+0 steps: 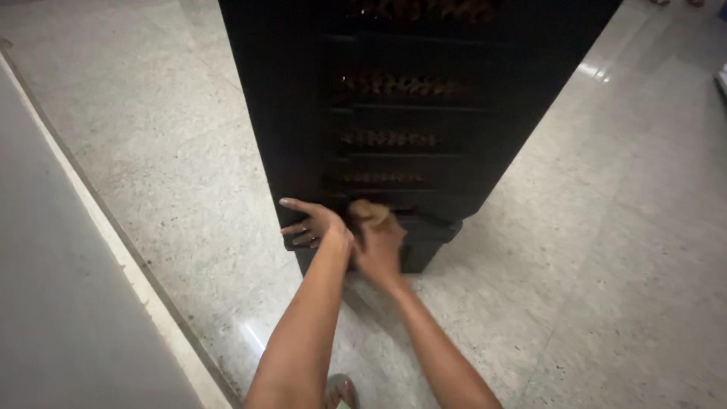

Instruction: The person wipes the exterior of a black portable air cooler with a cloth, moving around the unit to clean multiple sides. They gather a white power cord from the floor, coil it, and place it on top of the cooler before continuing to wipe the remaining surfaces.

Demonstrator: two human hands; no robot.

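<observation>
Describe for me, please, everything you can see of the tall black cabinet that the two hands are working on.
The tall black cabinet stands upright on the speckled pale stone floor, seen from above so that it narrows toward its base. Its front carries stacked horizontal sections, each with a row of small golden-brown ornaments. The surface looks dark, smooth and slightly glossy, perhaps lacquered wood. The left hand rests open against its lower front; the right hand presses a small tan cloth to it there.

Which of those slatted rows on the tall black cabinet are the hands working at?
The lowest row. The right hand presses a tan cloth against it, and the left hand rests beside it on the cabinet. The rows above go untouched.
</observation>
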